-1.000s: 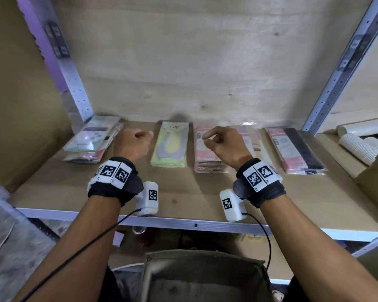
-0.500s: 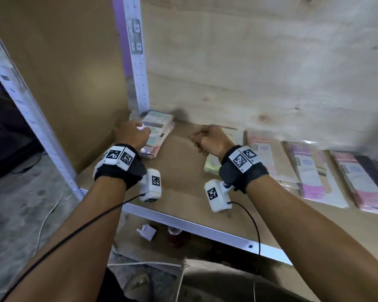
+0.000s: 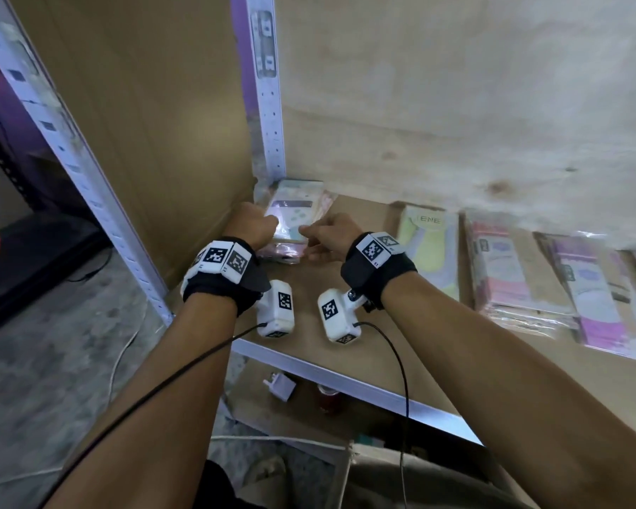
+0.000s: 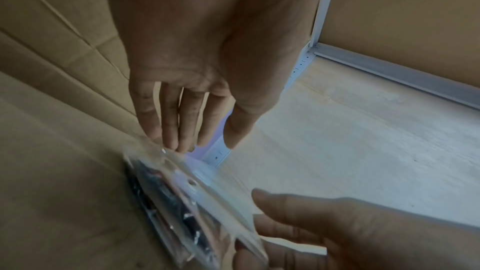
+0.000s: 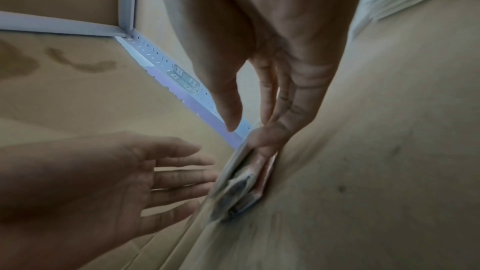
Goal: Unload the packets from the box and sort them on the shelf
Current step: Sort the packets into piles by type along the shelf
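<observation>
A stack of clear-wrapped packets (image 3: 294,211) lies in the shelf's back-left corner, a pale green and white one on top. My left hand (image 3: 256,225) is at its left side, and in the left wrist view its straight fingers (image 4: 171,130) touch the plastic edge of the stack (image 4: 187,202). My right hand (image 3: 324,238) is at the stack's right side. In the right wrist view its extended fingertips (image 5: 259,141) press against the side of the stack (image 5: 239,188), thumb held apart. Neither hand grips a packet.
To the right along the shelf board (image 3: 368,211) lie a yellow-green packet (image 3: 428,247), a pink stack (image 3: 507,281) and a purple packet (image 3: 595,299). A perforated post (image 3: 268,104) and cardboard side wall (image 3: 162,141) close the corner. The box (image 3: 419,479) is below.
Both hands have moved left from the middle stacks to the corner stack. The right hand came over from the pink stack, and the view swung left with them.
</observation>
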The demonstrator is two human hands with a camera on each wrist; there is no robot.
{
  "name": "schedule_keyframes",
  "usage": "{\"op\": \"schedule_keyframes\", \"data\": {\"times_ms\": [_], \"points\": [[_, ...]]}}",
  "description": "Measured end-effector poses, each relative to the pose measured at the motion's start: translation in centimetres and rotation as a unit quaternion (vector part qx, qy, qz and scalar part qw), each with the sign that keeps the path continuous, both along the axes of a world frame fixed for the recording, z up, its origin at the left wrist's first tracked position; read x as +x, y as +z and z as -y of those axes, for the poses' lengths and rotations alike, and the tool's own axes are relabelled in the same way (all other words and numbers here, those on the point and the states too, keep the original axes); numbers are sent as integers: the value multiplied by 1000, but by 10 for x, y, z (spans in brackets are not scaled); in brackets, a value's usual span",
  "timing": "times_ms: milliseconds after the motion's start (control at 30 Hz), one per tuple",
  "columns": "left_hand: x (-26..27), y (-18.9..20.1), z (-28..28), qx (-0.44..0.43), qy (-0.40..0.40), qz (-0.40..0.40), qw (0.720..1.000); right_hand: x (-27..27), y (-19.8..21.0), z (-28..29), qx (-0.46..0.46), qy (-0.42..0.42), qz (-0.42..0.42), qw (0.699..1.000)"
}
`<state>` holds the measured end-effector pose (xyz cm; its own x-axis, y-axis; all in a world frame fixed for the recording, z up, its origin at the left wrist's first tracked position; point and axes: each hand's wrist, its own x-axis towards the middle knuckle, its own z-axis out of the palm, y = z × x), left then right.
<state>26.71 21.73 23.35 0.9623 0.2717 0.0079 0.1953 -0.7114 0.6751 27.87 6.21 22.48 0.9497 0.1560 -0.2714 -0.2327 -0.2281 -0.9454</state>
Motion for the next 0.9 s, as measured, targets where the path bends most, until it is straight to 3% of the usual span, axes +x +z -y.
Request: {"op": "schedule_keyframes", "data": {"times_ms": [167, 267, 333, 500, 567, 667, 767, 900], "points": [[-7, -3, -6, -49, 6, 5, 999, -8, -2, 11, -15, 7, 18, 1000], [-14, -6, -7, -163, -3, -3, 987, -18, 3, 24, 1, 2, 38, 999], [-20, -7, -6, -196, -24, -11, 980, -25, 8, 35, 22, 0, 45, 999], [-43, 0, 5, -35, -73, 25, 996, -48, 30, 70, 82, 5, 39, 996], [-55, 12, 18, -9, -94, 59, 994, -60, 39, 83, 94, -1, 36, 995], [-72, 30, 40, 100, -140, 163, 972, -74, 51, 101, 123, -2, 27, 992], [-84, 43, 59, 65, -171, 232, 955, -87, 69, 128, 188, -31, 7, 982], [-91, 56, 88, 87, -212, 304, 925, -103, 84, 173, 247, -31, -5, 969]]}}
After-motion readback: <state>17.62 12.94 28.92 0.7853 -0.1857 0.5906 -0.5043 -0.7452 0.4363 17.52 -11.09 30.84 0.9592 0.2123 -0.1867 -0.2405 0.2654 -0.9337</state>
